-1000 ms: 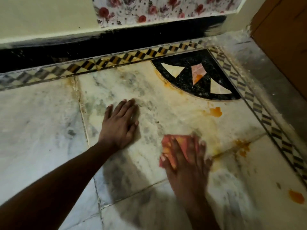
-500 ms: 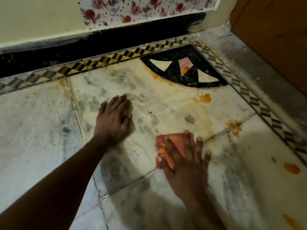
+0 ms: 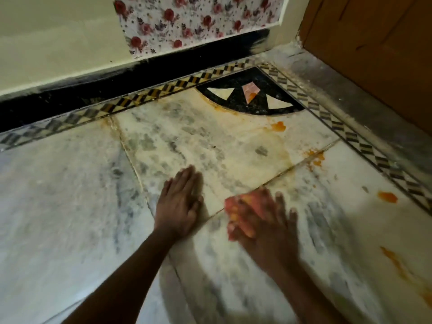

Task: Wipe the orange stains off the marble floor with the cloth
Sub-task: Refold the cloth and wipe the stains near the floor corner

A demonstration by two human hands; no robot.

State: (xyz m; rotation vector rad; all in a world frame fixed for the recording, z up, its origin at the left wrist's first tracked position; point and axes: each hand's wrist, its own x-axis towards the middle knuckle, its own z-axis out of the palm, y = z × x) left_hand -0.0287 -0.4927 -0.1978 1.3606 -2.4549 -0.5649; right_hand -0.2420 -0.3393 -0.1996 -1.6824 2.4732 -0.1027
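The left hand (image 3: 180, 202) is laid flat on the marble floor (image 3: 70, 195), palm down, its fingers held straight and close together, nothing under its grip. The right hand (image 3: 264, 228) is pressed down on a pink cloth (image 3: 245, 204), which is seen only in part at the fingertips and is streaked with orange; the hand is blurred, so whether the fingers are curled round the cloth or simply spread over it cannot be told for sure. The cloth lies on the floor just right of the left hand, at a seam between slabs. Several orange stains are seen on the marble: a blob (image 3: 278, 126) below the black inlay (image 3: 252, 101), a scatter (image 3: 316, 157) along the seam farther right, a spot (image 3: 388, 197) near the checkered border (image 3: 350, 132), and a long smear (image 3: 397, 263) at the right edge. A faint yellowish film is spread over the slab ahead of the hands. A black skirting (image 3: 117, 87) is seen at the foot of the wall, with floral paper (image 3: 187, 19) above it and a wooden panel (image 3: 374, 47) at the right.
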